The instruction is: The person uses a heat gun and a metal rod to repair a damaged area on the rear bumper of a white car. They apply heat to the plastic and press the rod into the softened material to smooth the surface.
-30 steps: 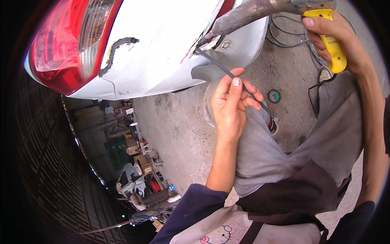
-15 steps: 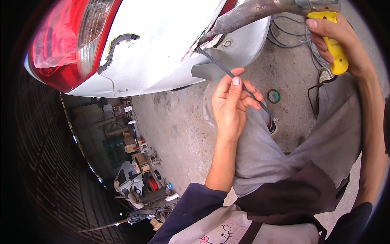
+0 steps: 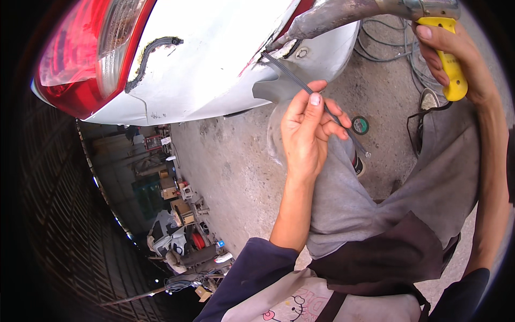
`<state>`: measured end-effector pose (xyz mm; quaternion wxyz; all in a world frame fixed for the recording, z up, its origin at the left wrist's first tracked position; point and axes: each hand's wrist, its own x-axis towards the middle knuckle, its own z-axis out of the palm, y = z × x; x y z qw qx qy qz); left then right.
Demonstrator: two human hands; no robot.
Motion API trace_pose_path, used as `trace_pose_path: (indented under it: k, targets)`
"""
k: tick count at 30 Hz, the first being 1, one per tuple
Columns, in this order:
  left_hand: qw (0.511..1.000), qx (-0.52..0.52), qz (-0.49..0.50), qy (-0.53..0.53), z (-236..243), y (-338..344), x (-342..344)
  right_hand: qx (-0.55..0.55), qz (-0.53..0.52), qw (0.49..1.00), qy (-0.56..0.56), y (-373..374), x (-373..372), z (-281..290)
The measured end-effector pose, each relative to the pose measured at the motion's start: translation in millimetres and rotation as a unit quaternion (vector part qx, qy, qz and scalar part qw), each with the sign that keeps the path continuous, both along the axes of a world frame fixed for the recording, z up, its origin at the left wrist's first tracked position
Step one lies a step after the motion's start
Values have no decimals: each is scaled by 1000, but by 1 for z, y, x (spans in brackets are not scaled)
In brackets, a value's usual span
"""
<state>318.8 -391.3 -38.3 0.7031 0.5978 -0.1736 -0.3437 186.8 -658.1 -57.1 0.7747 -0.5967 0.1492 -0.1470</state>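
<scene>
My left hand [image 3: 308,129] pinches a thin dark rod [image 3: 292,75] whose far tip touches a crack in the white car bumper [image 3: 214,59]. My right hand [image 3: 448,51] grips the yellow handle [image 3: 453,70] of a tool with a long grey metal nozzle [image 3: 332,13]. The nozzle's end points at the same spot on the bumper where the rod meets it. A dark jagged line [image 3: 147,53] runs across the bumper beside the red tail light [image 3: 80,59].
Dark cables [image 3: 386,45] lie on the concrete floor [image 3: 236,166] behind the bumper. A small round green-ringed object [image 3: 360,124] sits on the floor near my knees. Boxes and clutter [image 3: 177,214] are piled at the lower left. My grey trousers [image 3: 397,198] fill the lower right.
The view has shifted slightly. Both hands stay where they were, with the rod and nozzle held at the bumper crack.
</scene>
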Motion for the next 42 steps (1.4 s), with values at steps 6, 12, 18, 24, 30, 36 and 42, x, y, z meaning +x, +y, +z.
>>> trace_pose_path:
  k: [6, 12, 18, 24, 30, 36, 42]
  targets:
    - [1000, -13, -1, -1, -1, -2, 1, -4, 3, 1000, 8, -3, 0, -2]
    - [1000, -16, -2, 3, -1, -2, 0, 3, 2, 1000, 5, -3, 2, 0]
    - [1000, -22, 0, 6, -2, -5, -1, 34, -15, 999, -4, 0, 4, 9]
    - [1000, -30, 5, -4, -2, -14, 1, 61, -40, 997, -10, 2, 5, 20]
    - [1000, -16, 16, -14, 0, -18, 6, -16, -163, 978, 131, 17, 22, 61]
    - [999, -15, 26, -14, -1, -20, 3, -190, -265, 935, 138, 25, 26, 39]
    - [999, -34, 24, -7, 0, -21, -1, -177, -189, 958, 122, 9, 11, 24]
